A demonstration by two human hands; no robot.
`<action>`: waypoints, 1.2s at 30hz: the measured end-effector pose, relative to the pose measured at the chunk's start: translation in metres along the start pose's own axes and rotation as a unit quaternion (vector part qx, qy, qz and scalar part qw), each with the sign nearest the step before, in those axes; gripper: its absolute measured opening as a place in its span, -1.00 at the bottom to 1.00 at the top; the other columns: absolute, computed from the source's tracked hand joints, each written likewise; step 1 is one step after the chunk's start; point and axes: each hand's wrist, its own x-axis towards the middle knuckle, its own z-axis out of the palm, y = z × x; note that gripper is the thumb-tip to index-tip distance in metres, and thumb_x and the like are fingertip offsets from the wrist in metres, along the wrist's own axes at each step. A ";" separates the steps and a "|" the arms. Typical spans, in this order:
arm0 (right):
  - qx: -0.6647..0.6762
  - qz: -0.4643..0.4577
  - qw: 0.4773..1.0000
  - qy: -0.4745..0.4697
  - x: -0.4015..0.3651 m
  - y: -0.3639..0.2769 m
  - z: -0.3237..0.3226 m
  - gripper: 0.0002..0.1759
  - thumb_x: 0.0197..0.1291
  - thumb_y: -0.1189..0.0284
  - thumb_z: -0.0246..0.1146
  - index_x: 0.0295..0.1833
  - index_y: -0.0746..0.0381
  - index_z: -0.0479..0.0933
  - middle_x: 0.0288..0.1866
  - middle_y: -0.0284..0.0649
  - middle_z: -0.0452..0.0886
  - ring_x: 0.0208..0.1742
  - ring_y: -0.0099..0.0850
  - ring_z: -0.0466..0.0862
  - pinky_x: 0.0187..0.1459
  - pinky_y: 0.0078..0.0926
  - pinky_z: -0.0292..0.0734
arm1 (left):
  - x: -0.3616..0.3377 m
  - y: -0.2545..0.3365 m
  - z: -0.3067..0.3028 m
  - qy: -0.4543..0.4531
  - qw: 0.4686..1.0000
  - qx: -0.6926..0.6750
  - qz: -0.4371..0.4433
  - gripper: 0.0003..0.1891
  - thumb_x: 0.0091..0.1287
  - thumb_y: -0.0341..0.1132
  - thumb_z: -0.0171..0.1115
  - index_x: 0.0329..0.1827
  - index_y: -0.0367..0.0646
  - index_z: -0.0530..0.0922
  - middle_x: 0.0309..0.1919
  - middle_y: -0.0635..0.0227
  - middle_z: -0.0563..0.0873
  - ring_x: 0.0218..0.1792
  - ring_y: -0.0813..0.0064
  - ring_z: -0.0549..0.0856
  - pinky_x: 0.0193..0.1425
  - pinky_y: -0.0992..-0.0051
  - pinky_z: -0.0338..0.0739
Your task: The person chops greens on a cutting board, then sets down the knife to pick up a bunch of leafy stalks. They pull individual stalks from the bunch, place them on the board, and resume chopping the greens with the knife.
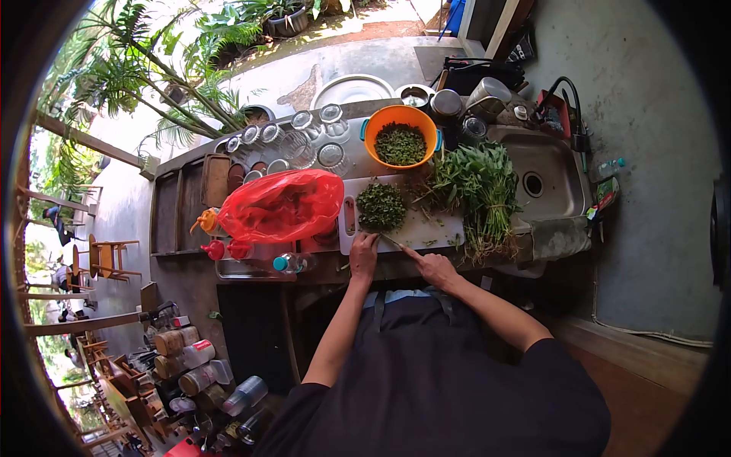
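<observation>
A white cutting board (434, 227) lies on the counter with a pile of chopped greens (381, 206) on its left part. My right hand (438, 268) is closed round the handle of a knife (392, 242), whose blade points left toward my other hand. At the board's front edge, below the pile, my left hand (363, 255) has its fingers pressed together; what they hold, if anything, is too small to tell. Whole leafy greens with roots (491, 198) lie over the board's right end. Behind the board stands an orange bowl (371, 135) containing chopped greens.
Left of the board is a red plastic bag (282, 207), with a capped bottle (292, 263) near the front edge. Upturned glass jars (332, 156) stand at the back left. A metal sink (560, 171) is on the right, and more jars are behind the bowl.
</observation>
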 end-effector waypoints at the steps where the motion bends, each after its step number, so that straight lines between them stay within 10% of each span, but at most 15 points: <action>1: -0.001 0.000 1.000 -0.001 0.000 0.001 0.000 -0.13 0.35 0.39 0.10 0.64 -0.41 -0.10 -0.49 0.06 0.62 -0.45 0.09 0.66 -0.33 0.07 0.60 | -0.001 -0.001 0.001 -0.004 1.000 0.000 -0.009 -0.86 0.25 -0.45 0.34 -0.16 -0.23 0.76 -0.27 0.14 0.69 -0.14 0.11 0.70 -0.02 0.25 0.57; 12: 0.025 0.043 0.997 -0.065 0.005 -0.022 -0.034 -0.23 0.36 0.34 0.08 0.62 -0.41 0.03 -0.35 0.12 0.64 -0.27 0.12 0.70 -0.12 0.10 0.61 | 0.002 0.002 0.005 -0.013 1.000 -0.020 -0.019 -0.88 0.26 -0.43 0.35 -0.18 -0.24 0.76 -0.27 0.13 0.70 -0.18 0.12 0.71 -0.07 0.24 0.58; 36: 0.019 0.022 1.000 -0.005 0.002 0.002 0.010 -0.17 0.38 0.35 0.10 0.63 -0.43 -0.09 -0.46 0.07 0.63 -0.44 0.11 0.66 -0.30 0.11 0.59 | 0.002 0.004 0.002 0.016 1.000 -0.013 -0.002 -0.89 0.27 -0.41 0.35 -0.21 -0.22 0.73 -0.29 0.16 0.69 -0.17 0.12 0.69 -0.05 0.24 0.57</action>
